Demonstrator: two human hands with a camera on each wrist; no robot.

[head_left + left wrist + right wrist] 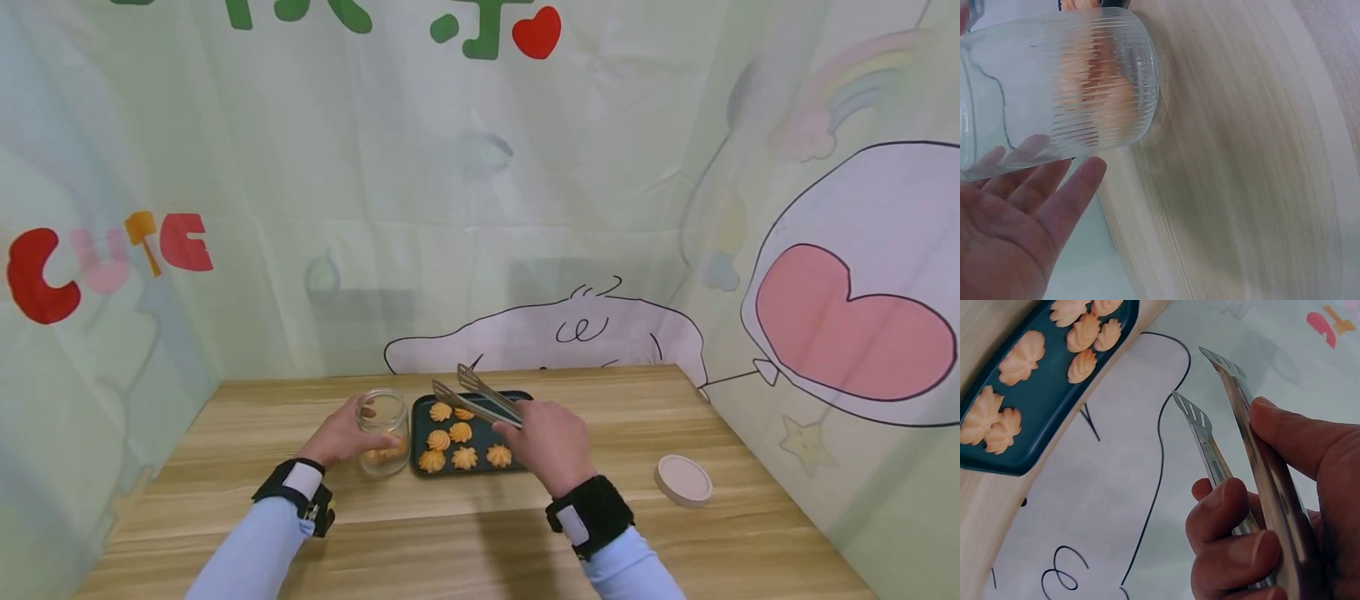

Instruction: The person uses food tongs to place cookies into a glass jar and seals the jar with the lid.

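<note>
Tongs [1262,462] raised over the tray [1054,403], fingers of the right hand [553,442] curled round them; tips spread, nothing between. Long axis slants to the counter's [405,542] back-left corner. Loose cookies [464,458] lie left of that hand, the nearer one. Jar [1063,94], part-filled, stands mouth up just left of the tray, left hand [341,433] wrapped round it. Lid [684,481] near the right edge.
</note>
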